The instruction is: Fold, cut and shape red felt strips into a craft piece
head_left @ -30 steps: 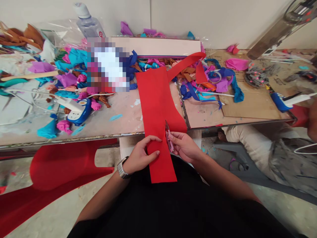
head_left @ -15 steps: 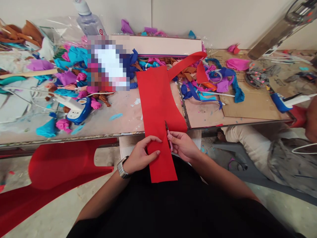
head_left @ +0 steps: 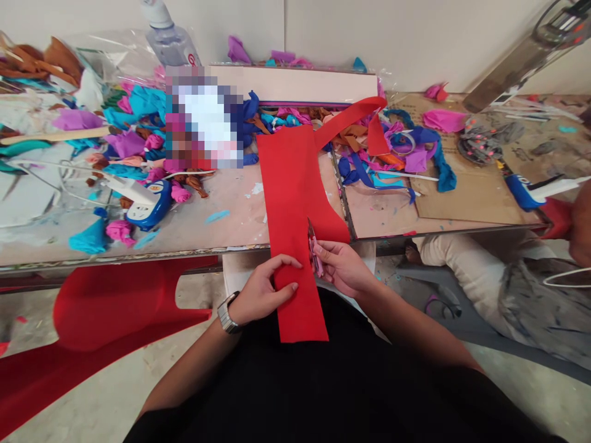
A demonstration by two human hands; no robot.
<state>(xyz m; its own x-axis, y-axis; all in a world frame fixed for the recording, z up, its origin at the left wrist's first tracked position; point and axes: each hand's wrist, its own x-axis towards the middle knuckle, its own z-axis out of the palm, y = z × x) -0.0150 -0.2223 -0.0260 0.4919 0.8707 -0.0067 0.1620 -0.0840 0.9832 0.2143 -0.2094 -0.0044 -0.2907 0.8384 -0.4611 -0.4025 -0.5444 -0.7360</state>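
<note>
Red felt strip [head_left: 290, 203]: long, flat, draped from tabletop [head_left: 207, 227] edge toward lap. Small pink-handled scissors [head_left: 315, 252] stand at its right edge, mid-cut.

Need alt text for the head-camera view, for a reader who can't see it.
Seen from above, a person's right hand works small pink scissors into a long red felt sheet, which the left hand pinches at the table edge. Behind, colourful scraps and a blue-and-white glue gun litter the table.
</note>
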